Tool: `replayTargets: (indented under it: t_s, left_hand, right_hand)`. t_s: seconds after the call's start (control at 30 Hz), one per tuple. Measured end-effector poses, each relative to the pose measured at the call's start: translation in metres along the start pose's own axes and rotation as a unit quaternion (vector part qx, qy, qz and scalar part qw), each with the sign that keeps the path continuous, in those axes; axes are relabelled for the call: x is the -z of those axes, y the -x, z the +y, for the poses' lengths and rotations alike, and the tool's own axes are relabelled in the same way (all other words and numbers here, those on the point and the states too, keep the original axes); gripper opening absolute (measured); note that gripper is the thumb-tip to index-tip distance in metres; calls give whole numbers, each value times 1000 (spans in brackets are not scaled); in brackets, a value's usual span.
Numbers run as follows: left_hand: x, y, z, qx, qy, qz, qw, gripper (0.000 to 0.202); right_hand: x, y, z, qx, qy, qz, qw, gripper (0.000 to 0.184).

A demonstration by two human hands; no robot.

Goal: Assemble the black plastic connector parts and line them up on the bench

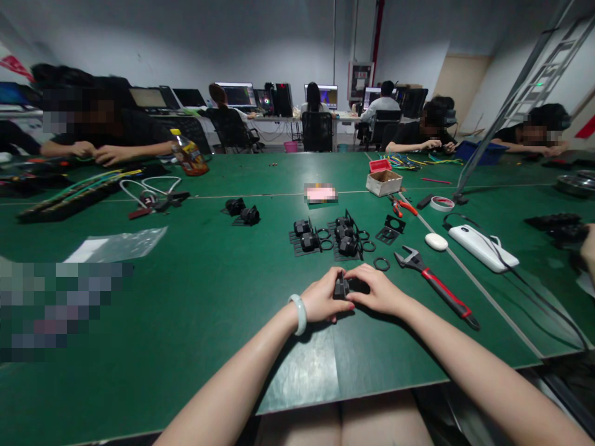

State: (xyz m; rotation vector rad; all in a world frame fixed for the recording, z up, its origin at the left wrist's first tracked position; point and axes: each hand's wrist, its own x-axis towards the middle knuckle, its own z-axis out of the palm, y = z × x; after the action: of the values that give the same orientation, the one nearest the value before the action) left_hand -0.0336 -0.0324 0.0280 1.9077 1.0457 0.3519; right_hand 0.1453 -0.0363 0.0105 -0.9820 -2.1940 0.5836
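Note:
My left hand (321, 297), with a pale bangle at the wrist, is closed around a small black fitting (342, 287) that looks like a cable gland. My right hand (380, 292) pinches the same fitting from the right side with thumb and fingers. The grip hides much of its shape. Just beyond my hands stand several similar black fittings (346, 246) on slotted brackets, with loose rings beside them. A black ring nut (382, 264) lies by my right fingers. An empty black bracket (390, 229) sits behind it. An adjustable wrench (437, 285) with a red-black handle rests to the right.
Two black fittings (250, 215) sit farther left. Pliers (403, 205), a small box (383, 183), a tape roll (442, 204), a white mouse-like object (436, 241) and a white power bank (483, 248) with a cable lie right. Other people work across the green table (209, 297).

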Motion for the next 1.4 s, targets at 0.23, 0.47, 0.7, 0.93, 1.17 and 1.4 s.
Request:
replayTargets:
  t_s: [0.23, 0.47, 0.7, 0.93, 1.17, 1.4]
  left_hand:
    - [-1, 0, -1, -1, 5, 2, 1000, 53]
    - [0, 0, 2, 4, 15, -2, 1000, 53]
    - [1, 1, 4, 11, 17, -11, 1000, 54]
    - [0, 0, 1, 4, 14, -9, 1000, 53]
    - [0, 1, 1, 10, 4, -3, 1000, 55]
    - [-1, 1, 1, 16, 5, -6, 1000, 55]
  right_hand:
    - [0, 0, 1, -2, 2, -9, 1000, 30]
    - [0, 0, 1, -3, 24, -6, 1000, 28]
    - [0, -1, 2, -6, 32, -12, 999, 25]
    - [-3, -1, 5, -20, 27, -18, 999, 22]
    - [-5, -3, 11, -42, 7, -39, 998, 20]
    - [-4, -5, 13, -58, -6, -56, 997, 20]
